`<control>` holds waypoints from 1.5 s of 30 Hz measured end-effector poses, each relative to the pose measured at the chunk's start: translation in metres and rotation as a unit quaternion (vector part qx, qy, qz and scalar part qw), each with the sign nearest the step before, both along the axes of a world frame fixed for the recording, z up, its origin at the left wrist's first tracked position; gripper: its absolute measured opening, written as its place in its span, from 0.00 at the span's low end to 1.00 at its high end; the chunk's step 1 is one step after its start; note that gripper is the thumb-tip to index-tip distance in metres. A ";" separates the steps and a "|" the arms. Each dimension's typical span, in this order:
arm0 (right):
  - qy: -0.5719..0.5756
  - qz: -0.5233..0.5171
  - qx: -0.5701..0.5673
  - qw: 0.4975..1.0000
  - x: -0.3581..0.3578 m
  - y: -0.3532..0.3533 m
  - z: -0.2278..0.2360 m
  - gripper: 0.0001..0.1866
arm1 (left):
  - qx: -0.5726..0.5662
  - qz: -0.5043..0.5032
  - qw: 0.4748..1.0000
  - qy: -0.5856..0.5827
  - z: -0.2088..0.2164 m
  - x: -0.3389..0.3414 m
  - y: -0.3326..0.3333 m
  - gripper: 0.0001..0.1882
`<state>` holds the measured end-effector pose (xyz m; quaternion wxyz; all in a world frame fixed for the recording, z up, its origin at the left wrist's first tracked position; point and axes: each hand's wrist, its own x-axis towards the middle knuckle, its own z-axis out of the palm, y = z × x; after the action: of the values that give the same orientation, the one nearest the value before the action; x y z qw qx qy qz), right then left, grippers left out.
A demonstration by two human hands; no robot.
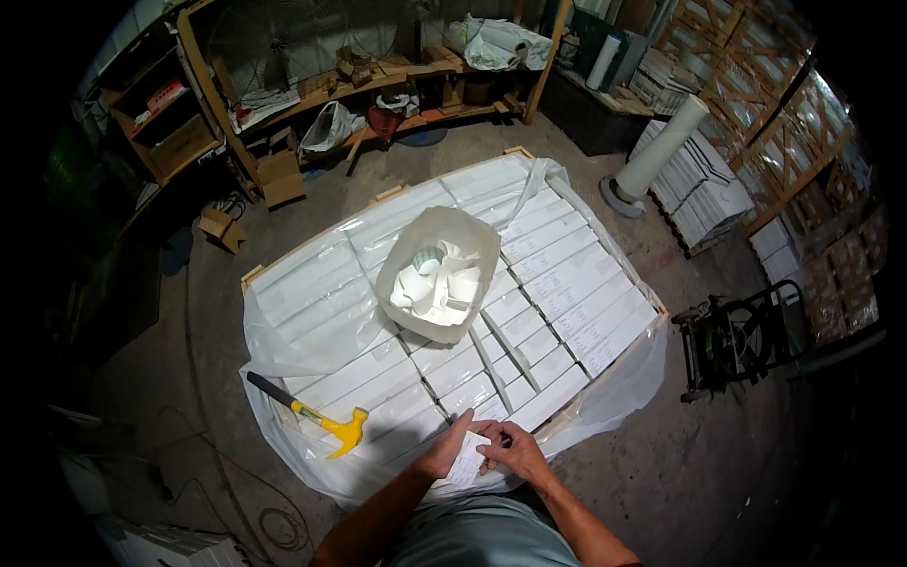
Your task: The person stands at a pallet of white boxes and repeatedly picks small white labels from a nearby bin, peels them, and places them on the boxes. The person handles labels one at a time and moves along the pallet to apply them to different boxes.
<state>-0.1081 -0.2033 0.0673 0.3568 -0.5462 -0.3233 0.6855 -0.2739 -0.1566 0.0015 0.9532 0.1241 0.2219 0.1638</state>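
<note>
Close to my body, over the near edge of a pallet of white boxes (576, 293), both my hands meet at a small white printed label (467, 460). My left hand (446, 452) supports the label from the left, its fingers partly behind it. With thumb and fingers, my right hand (515, 450) pinches the label's right side. A yellow claw hammer (331, 427) with a black grip lies on the boxes to the left. Beyond my hands stands a translucent plastic bin (397, 269) holding crumpled white scraps and a pale green roll.
Clear plastic sheeting (312, 331) drapes over the pallet's left and near edges. Wooden shelves (378, 80) line the back. A tall white roll (666, 142) stands at the right, near stacked boxes (699, 194). A black wheeled cart (737, 331) is at the right; a cable (283, 529) lies on the floor.
</note>
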 end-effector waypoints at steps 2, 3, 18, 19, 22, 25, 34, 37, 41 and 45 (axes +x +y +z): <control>0.000 0.017 0.003 1.000 0.002 -0.001 -0.005 0.17 | -0.016 -0.004 1.000 -0.005 0.001 0.000 0.000 0.36; 0.000 0.026 0.004 1.000 0.004 -0.002 -0.008 0.16 | -0.025 -0.006 1.000 -0.007 0.002 0.000 -0.001 0.36; -0.069 -0.048 -0.043 0.996 0.005 -0.020 -0.034 0.11 | -0.057 -0.047 0.996 0.044 -0.015 -0.011 -0.022 0.31; -0.070 -0.037 -0.035 0.996 0.005 -0.021 -0.035 0.12 | -0.060 -0.050 0.996 0.039 -0.017 -0.012 -0.022 0.31; -0.087 -0.016 -0.022 0.996 0.007 -0.022 -0.037 0.12 | -0.076 -0.051 0.996 0.022 -0.015 -0.013 -0.020 0.30; -0.136 -0.012 -0.024 0.990 0.009 -0.021 -0.036 0.14 | -0.086 -0.043 0.995 0.021 -0.006 -0.011 -0.019 0.30; -0.294 0.008 0.128 0.947 0.007 -0.020 -0.025 0.17 | -0.083 -0.047 0.991 0.090 0.002 -0.008 -0.018 0.27; -0.342 -0.085 0.154 0.923 0.006 -0.023 -0.039 0.17 | -0.112 -0.033 0.991 0.061 0.000 -0.008 -0.016 0.26; -0.228 -0.177 0.015 0.957 0.019 -0.018 -0.040 0.16 | -0.093 -0.031 0.995 0.026 -0.025 -0.019 -0.025 0.24; -0.204 -0.066 -0.004 0.977 0.023 -0.018 -0.039 0.16 | -0.055 0.013 0.997 0.045 -0.046 -0.021 -0.029 0.22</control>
<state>-0.0853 -0.2214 0.0284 0.3255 -0.6963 -0.3494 0.5358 -0.2954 -0.1859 -0.0449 0.9453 0.0757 0.2751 0.1583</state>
